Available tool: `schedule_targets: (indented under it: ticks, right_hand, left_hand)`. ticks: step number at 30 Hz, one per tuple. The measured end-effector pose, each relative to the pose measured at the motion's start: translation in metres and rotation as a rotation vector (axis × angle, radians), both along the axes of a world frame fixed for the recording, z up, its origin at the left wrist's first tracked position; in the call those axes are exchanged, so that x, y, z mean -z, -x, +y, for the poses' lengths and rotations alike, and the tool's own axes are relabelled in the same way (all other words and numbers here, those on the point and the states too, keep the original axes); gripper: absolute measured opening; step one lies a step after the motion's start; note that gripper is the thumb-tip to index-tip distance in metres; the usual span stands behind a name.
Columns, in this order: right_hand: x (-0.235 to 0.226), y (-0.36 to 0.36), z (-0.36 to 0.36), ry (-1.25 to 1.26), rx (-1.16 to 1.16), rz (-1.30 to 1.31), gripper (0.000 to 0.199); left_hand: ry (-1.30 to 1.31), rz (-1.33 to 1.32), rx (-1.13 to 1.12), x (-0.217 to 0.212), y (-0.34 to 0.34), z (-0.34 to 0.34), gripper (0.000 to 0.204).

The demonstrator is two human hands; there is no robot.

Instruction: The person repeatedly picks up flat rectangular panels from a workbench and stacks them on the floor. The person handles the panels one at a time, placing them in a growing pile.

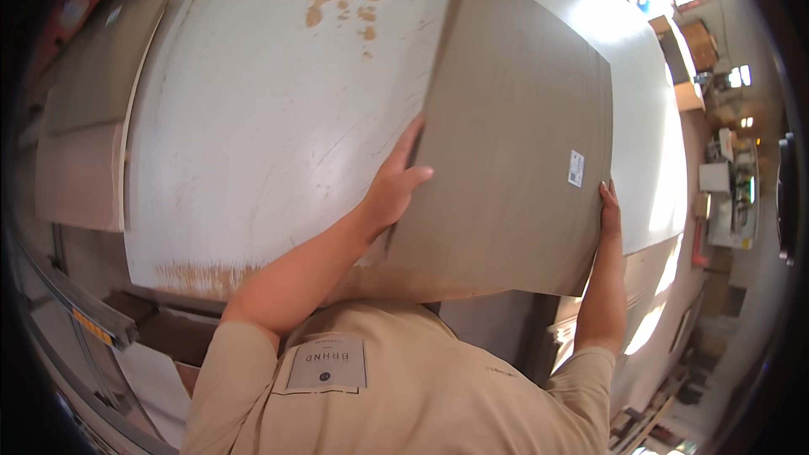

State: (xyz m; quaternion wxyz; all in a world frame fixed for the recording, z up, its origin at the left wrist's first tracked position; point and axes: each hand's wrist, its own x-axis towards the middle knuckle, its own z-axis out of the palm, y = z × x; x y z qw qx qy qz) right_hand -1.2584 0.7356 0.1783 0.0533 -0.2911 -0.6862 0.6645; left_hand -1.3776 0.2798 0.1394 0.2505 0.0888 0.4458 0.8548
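Observation:
A large grey-brown wood-grain panel lies tilted over a white work table, its near edge reaching past the table's front edge. My left hand grips the panel's left edge, thumb on top. My right hand holds the panel's right edge with the fingers pressed flat against it. A small white sticker sits near the panel's right edge.
The white table top has worn patches showing bare brown board at the back and along the front edge. More brown boards lie to the left. Machines and boxes stand at the right, with bright windows behind.

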Motion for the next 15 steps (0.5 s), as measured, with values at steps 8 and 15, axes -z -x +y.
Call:
schedule_targets:
  ticks: [8, 15]
  right_hand:
    - [-0.019, 0.002, -0.023, -0.733, 0.207, -0.326, 0.064]
    - [-0.051, 0.069, -0.123, -1.342, 0.058, -0.198, 0.059]
  left_hand:
    - [0.482, 0.160, -0.011, 0.010, 0.013, -0.152, 0.047]
    - [0.008, 0.050, -0.428, 0.042, 0.060, -0.338, 0.042]
